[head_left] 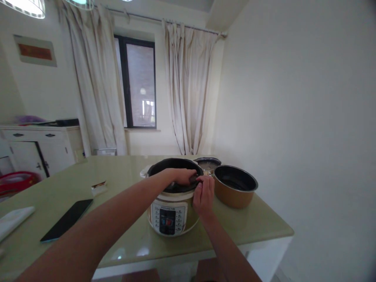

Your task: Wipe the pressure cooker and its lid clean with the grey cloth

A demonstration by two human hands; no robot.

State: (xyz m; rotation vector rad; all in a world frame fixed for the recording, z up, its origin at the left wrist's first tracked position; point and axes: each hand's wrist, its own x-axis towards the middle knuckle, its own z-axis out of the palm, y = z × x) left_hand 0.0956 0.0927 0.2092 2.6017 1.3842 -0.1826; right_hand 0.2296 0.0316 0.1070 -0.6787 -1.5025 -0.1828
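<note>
An electric pressure cooker (173, 199) with a white control panel stands upright on the table, its lid off and its dark inside showing. My left hand (185, 176) reaches across the opening to the inner right side of the rim. Its fingers are bent and partly hidden, and what they hold cannot be made out. Against the outside right of the rim is my right hand (204, 192), with fingers curled and pinched at the edge close to the left fingertips. Just right of it stands an orange-brown inner pot (235, 197) with a dark interior.
A round lid-like piece (208, 163) lies behind the cooker. On the left of the green tabletop (123, 223) are a dark phone or tablet (67, 219), a white object (14, 221) and a small packet (99, 188). A wall borders the right side.
</note>
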